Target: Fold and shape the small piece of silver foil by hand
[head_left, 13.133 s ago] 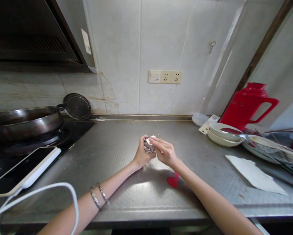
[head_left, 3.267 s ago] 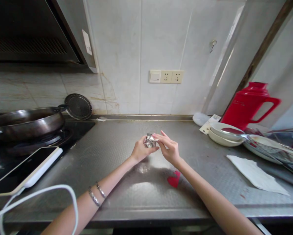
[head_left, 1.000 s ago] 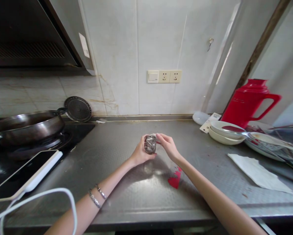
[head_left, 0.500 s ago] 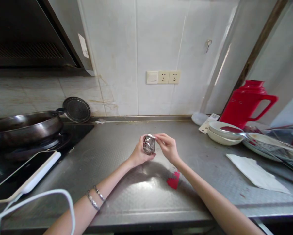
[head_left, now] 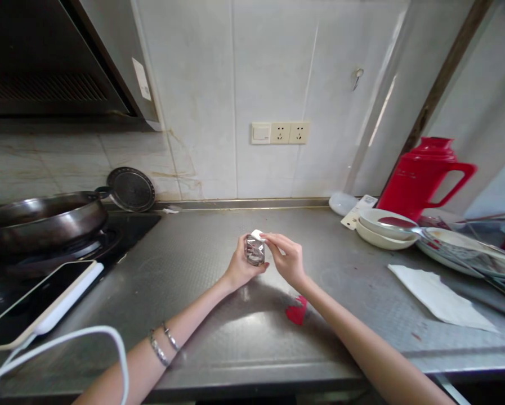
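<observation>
My left hand (head_left: 240,266) is wrapped around a small clear faceted glass (head_left: 254,251), held just above the steel counter (head_left: 218,315). My right hand (head_left: 287,260) pinches a small white wad (head_left: 257,235), perhaps tissue, at the rim of the glass. Both hands meet at the middle of the counter. Two bracelets sit on my left wrist. A red stain or scrap (head_left: 296,313) lies on the counter under my right forearm.
A dark wok (head_left: 41,214) sits on the stove at left, with a tablet (head_left: 36,295) and white cable (head_left: 66,343) in front. At right are stacked white bowls (head_left: 385,230), plates with utensils (head_left: 467,253), a red jug (head_left: 425,174) and a white paper napkin (head_left: 438,295).
The glass has been turned in my left hand over the frames. My right hand has kept working the white wad at its rim, shifting slightly. The camera view drifted a little.
</observation>
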Tool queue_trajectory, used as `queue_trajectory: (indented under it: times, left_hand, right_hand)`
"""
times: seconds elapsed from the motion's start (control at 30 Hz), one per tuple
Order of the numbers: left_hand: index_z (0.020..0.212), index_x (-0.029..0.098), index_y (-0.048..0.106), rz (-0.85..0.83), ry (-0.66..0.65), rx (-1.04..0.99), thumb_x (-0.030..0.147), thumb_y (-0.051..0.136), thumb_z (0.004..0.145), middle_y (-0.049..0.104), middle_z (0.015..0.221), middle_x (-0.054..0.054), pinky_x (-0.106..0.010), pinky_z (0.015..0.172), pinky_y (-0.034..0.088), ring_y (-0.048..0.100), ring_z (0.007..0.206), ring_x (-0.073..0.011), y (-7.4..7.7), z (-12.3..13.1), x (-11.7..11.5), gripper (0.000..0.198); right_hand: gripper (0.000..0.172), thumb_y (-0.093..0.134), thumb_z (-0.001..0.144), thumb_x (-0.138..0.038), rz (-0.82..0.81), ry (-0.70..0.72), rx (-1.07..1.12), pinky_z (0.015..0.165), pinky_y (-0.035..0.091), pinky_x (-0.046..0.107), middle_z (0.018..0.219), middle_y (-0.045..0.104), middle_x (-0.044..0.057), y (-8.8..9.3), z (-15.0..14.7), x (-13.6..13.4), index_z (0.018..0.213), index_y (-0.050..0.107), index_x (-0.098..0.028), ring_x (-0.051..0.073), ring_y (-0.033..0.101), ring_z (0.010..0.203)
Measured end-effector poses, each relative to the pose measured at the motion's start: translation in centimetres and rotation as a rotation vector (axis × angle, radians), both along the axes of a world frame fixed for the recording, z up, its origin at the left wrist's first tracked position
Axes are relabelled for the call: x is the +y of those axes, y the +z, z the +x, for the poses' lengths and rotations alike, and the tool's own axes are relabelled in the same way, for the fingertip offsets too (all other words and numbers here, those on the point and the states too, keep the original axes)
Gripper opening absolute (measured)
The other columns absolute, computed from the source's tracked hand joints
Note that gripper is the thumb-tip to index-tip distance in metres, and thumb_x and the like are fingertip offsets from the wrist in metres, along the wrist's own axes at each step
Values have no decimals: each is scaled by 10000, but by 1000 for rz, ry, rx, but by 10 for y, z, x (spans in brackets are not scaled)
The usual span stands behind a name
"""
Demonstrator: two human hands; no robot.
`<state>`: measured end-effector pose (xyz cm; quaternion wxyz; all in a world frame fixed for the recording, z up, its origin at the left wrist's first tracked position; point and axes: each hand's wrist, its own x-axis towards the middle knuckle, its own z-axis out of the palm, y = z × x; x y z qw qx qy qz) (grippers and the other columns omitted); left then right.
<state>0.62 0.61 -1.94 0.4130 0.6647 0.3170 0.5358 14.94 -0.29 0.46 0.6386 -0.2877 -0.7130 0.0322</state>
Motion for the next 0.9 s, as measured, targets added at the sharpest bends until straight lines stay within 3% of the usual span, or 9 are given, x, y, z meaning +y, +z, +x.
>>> queue_trajectory:
  times: [0.1,0.3,0.47,0.67,0.9]
  left_hand:
    - [1167,201,366,1,11,-20,204,782,577,600,996,-30,-288,775,483,601,858,-155,0,2,-1,722]
    - [1185,201,361,-30,30,15,194,774,590,606,969,-26,-286,758,490,613,829,-154,1,5,-6,724]
    - [1156,209,360,17,50,14,194,775,584,600,983,-23,-289,782,482,602,864,-159,2,4,-5,706]
    - [1178,209,359,8,33,55,196,763,603,592,981,-29,-283,740,478,598,809,-149,4,4,-9,703]
    - [1151,208,351,10,54,37,208,752,588,584,1009,-28,-294,782,469,589,876,-163,3,4,-3,690]
  right_hand:
    - [201,521,897,-163,59,2,-29,765,556,316,939,730,75,-1,1,-1,945,706,-225,189,689,851]
    - [199,503,910,-173,24,-87,-60,694,544,295,847,721,71,-2,4,4,931,697,-209,179,678,770]
    - [193,495,909,-166,86,-89,-74,744,540,306,879,715,75,-1,2,0,925,683,-209,181,673,814]
    - [173,490,916,-186,-9,-161,-20,630,502,258,741,674,35,0,2,1,850,650,-199,153,635,683]
    - [195,455,923,-178,41,-71,-62,746,520,286,861,695,50,7,-4,-11,889,641,-222,168,658,813]
